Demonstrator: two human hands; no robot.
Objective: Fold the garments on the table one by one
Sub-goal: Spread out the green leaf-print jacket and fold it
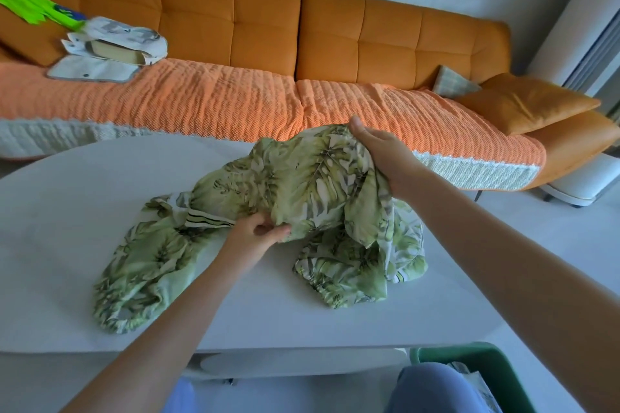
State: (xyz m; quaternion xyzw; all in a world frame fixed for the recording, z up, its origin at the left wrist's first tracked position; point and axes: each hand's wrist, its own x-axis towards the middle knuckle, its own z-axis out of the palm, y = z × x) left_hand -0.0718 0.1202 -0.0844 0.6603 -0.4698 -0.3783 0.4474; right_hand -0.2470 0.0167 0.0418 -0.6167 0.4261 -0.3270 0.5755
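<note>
White table (50, 228) bears garment (318, 178) (sofa (335, 27) behind).

Bare forearms (174, 322) above light blue trousers (426, 389)

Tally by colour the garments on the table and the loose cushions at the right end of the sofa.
Green: 1, the leaf-print garment on the table, gripped by the left hand and the right hand
Orange: 1, the orange cushion
Pale check: 1, the checked cushion
Total: 3
</note>
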